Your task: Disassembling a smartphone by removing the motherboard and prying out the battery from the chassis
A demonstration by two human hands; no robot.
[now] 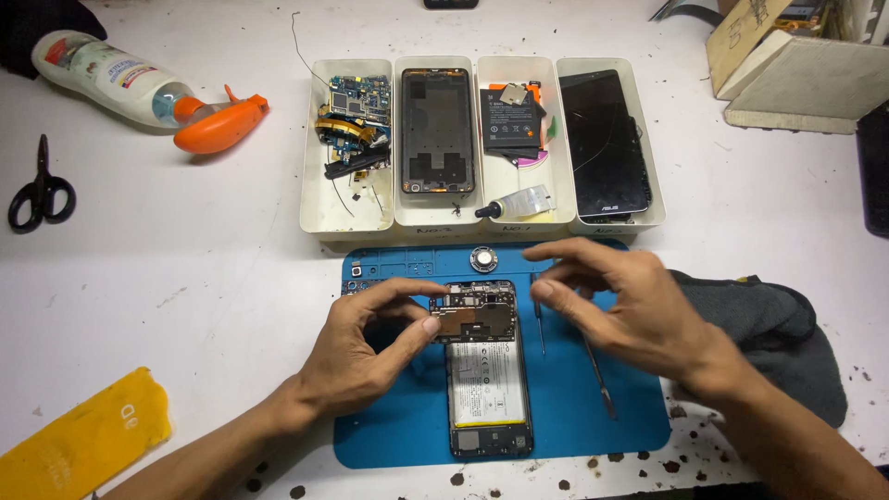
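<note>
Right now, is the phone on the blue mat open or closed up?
Open. The phone has no back cover: its battery and circuit board show, with the left hand touching the board.

white trays [482, 224] blocking behind blue mat [389, 435], bare table [204, 306] leftward

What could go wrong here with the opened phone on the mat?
1. The left hand pinches the phone at its exposed circuit board; a slip could bend it or strain a connector.
2. The screwdriver and metal pry tool lie loose beside the bare battery; a nudge by the right hand might push a tip into it.
3. The small round part near the mat edge could roll off.
</note>
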